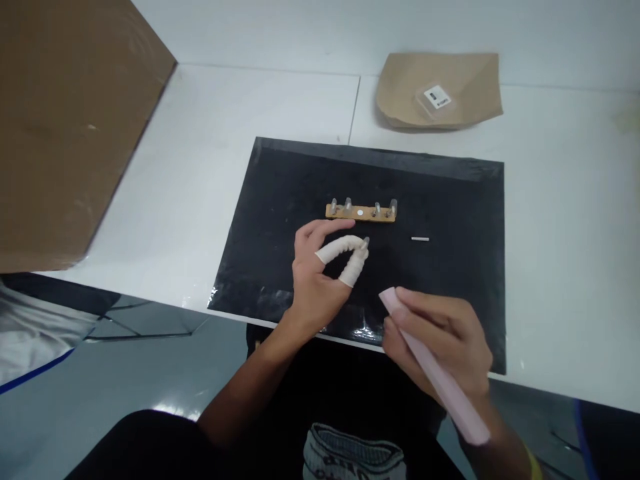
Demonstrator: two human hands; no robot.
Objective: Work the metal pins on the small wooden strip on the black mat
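Note:
My left hand (320,273) hovers over a black mat (280,200), white finger cots on thumb and index finger, pinching a tiny grey part (365,243) between their tips. Just beyond it lies a narrow tan circuit strip (361,212) with several small clear components standing on it. My right hand (440,340) rests at the mat's near edge, gripping a pale pink pen-shaped tool (435,373) that points up and left. A short white pin (420,239) lies on the mat to the right of the strip.
The mat lies on a white table (200,147). A brown cardboard box (65,127) stands at the left. A folded brown paper bag (440,90) with a small label sits at the back right. The table's front edge runs just below the mat.

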